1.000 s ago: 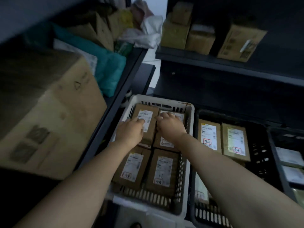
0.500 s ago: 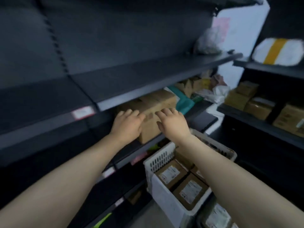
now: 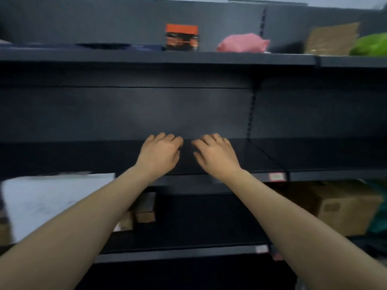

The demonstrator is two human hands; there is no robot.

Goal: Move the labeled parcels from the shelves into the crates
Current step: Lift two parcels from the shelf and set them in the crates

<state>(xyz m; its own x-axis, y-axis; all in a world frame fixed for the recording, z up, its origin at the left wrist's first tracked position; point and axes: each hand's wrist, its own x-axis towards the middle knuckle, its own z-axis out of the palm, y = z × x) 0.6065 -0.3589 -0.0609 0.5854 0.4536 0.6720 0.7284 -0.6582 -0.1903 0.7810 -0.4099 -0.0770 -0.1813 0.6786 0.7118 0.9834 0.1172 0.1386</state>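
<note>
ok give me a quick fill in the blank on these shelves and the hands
1. The left hand and the right hand both hold ____.
2. The thin ring is worn on the ____ hand.
3. On the top shelf, the pink bag lies to the ____ of the orange-topped box.
4. The large cardboard box stands on a shelf ____ the hands.
Missing words: nothing; right; right; below.

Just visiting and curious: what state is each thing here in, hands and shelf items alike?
left hand: fingers loosely curled, holding nothing, over the middle shelf
right hand: loosely curled, holding nothing, beside the left
orange box: upright on the top shelf
pink bag: lying slumped on the top shelf
large cardboard box: standing on the lower shelf
</note>
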